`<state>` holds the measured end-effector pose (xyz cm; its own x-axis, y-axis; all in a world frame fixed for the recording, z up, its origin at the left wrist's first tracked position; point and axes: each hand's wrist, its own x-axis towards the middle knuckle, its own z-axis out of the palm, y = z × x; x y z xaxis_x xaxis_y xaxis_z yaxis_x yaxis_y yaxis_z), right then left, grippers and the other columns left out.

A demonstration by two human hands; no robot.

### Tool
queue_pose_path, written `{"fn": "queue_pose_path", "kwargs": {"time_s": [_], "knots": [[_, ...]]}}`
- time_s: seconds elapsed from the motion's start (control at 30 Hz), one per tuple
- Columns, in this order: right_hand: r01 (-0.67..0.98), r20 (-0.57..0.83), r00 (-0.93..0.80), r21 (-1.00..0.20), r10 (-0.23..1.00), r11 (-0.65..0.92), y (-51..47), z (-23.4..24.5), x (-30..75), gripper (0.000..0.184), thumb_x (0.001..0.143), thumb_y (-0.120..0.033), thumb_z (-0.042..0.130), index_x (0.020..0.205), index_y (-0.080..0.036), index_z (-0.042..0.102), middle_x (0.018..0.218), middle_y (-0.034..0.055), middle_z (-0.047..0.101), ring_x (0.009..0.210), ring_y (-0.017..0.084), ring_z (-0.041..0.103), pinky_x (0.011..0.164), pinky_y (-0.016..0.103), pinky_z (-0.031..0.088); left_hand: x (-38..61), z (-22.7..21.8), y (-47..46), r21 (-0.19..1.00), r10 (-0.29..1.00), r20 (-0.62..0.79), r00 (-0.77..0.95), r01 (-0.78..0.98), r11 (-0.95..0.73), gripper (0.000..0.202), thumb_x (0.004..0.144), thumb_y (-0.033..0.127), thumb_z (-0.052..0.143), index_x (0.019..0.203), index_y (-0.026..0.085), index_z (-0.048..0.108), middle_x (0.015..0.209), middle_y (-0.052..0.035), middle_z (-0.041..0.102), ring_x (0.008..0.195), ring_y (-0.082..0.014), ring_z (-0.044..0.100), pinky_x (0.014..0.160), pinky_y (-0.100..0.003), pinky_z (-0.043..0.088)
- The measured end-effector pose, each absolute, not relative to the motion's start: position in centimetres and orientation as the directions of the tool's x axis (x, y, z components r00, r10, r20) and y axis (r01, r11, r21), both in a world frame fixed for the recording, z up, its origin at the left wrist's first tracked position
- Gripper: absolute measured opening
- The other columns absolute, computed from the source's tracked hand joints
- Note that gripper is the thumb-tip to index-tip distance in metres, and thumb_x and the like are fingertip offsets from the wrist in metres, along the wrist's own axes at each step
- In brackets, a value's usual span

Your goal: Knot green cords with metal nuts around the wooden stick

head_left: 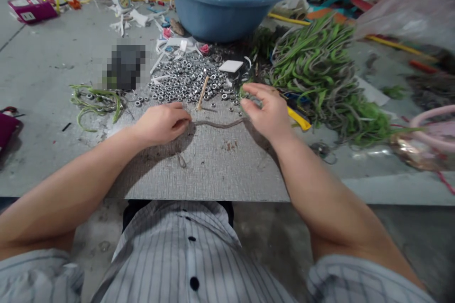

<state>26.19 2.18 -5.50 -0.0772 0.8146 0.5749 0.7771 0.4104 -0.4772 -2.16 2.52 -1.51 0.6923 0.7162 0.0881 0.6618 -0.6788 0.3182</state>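
A thin grey cord (220, 126) runs between my two hands just above the table, sagging slightly. My left hand (165, 123) is closed, pinching the cord's left end. At the cord's right end, my right hand (266, 110) curls its thumb and fingers around a green length of cord (244, 92); whether both colours belong to one piece I cannot tell. Just beyond the hands spreads a pile of metal nuts (188, 78). A small wooden stick (203, 93) stands upright between them. Below my left hand lies a small grey loop (182, 161).
A blue basin (220, 14) stands behind the nuts. Green and grey cords (320, 71) are heaped at right, beside a yellow-handled cutter (299, 118). More green cord pieces (97, 104) lie at left. The table's front edge (199, 200) is close to my body.
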Motion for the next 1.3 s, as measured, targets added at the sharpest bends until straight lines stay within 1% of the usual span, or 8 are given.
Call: {"fn": "queue_pose_path", "kwargs": {"time_s": [0.23,0.33,0.47,0.6,0.77,0.93,1.07,1.3], "knots": [[0.503,0.652,-0.503,-0.312,0.566,0.806,-2.5,-2.8,21.7,0.048,0.089,-0.024,0.052,0.137,-0.029,0.054,0.128,0.008,0.065,0.119,0.027,0.059,0.103,0.051,0.048,-1.8,-0.9,2.0,0.459,0.713,0.267,0.649,0.564,-0.686,0.04,0.094,0.038,0.041,0.075,0.015,0.068,0.076,-0.0085,0.062,0.068,-0.0169,0.058,0.063,-0.03,0.046],[0.345,0.637,-0.659,-0.216,0.4,0.913,-3.6,-3.0,20.2,0.057,0.089,-0.02,0.052,0.145,-0.025,0.043,0.133,0.0104,0.061,0.123,0.025,0.055,0.102,0.049,0.048,-1.5,-0.6,1.6,0.591,0.696,0.239,0.677,0.467,-0.658,0.046,0.096,0.045,0.038,0.066,0.019,0.061,0.069,-0.0058,0.059,0.063,-0.0145,0.054,0.061,-0.029,0.045],[0.3,0.6,-0.721,-0.179,0.345,0.937,-3.8,-3.4,19.6,0.055,0.09,-0.019,0.049,0.145,-0.022,0.04,0.132,0.011,0.062,0.123,0.025,0.055,0.101,0.048,0.049,-1.2,-0.2,1.1,0.782,0.711,0.167,0.683,0.347,-0.517,0.049,0.098,0.051,0.035,0.075,0.018,0.063,0.07,-0.0051,0.062,0.065,-0.0141,0.055,0.063,-0.028,0.048],[0.297,0.629,-0.669,-0.263,0.396,0.918,-3.3,-3.3,20.3,0.051,0.09,-0.021,0.051,0.14,-0.022,0.047,0.126,0.0126,0.064,0.12,0.026,0.058,0.097,0.048,0.051,-1.2,0.1,0.7,0.86,0.716,0.16,0.679,0.26,-0.439,0.048,0.098,0.051,0.036,0.102,0.016,0.068,0.096,-0.0082,0.068,0.076,-0.0139,0.061,0.069,-0.026,0.05],[0.29,0.616,-0.591,-0.439,0.52,0.85,-3.2,-2.8,21.1,0.041,0.091,-0.021,0.053,0.131,-0.027,0.058,0.123,0.01,0.066,0.113,0.023,0.062,0.095,0.043,0.053,-1.3,-0.2,0.4,0.878,0.697,0.153,0.701,0.228,-0.421,0.046,0.094,0.042,0.047,0.136,0.025,0.053,0.114,-0.0061,0.069,0.086,-0.0149,0.065,0.073,-0.024,0.051],[0.262,0.575,-0.5,-0.612,0.648,0.746,-3.6,-2.9,21.2,0.042,0.094,-0.026,0.049,0.134,-0.032,0.055,0.13,0.0078,0.061,0.108,0.022,0.065,0.079,0.036,0.06,-0.9,0.0,0.5,0.853,0.678,0.098,0.728,0.289,-0.434,0.035,0.087,0.028,0.052,0.117,0.016,0.066,0.087,-0.0036,0.071,0.072,-0.0127,0.062,0.067,-0.024,0.049],[0.435,0.62,-0.235,-0.621,0.748,0.652,-2.9,-3.9,21.9,0.044,0.096,-0.035,0.043,0.139,-0.039,0.048,0.14,0.0051,0.052,0.095,0.021,0.067,0.074,0.039,0.06,-1.0,0.7,0.7,0.819,0.731,0.07,0.678,0.379,-0.431,0.025,0.088,0.029,0.052,0.089,0.013,0.071,0.059,0.0018,0.056,0.057,-0.0098,0.052,0.059,-0.023,0.044],[0.422,0.703,-0.056,-0.627,0.709,0.655,-0.3,-5.4,23.7,0.045,0.094,-0.041,0.049,0.138,-0.046,0.046,0.143,0.0002,0.045,0.085,0.016,0.066,0.076,0.037,0.059,-1.3,0.7,1.0,0.874,0.789,-0.033,0.613,0.401,-0.275,0.03,0.093,0.03,0.046,0.097,0.012,0.07,0.051,0.0037,0.045,0.046,-0.0069,0.04,0.047,-0.02,0.032]]}}
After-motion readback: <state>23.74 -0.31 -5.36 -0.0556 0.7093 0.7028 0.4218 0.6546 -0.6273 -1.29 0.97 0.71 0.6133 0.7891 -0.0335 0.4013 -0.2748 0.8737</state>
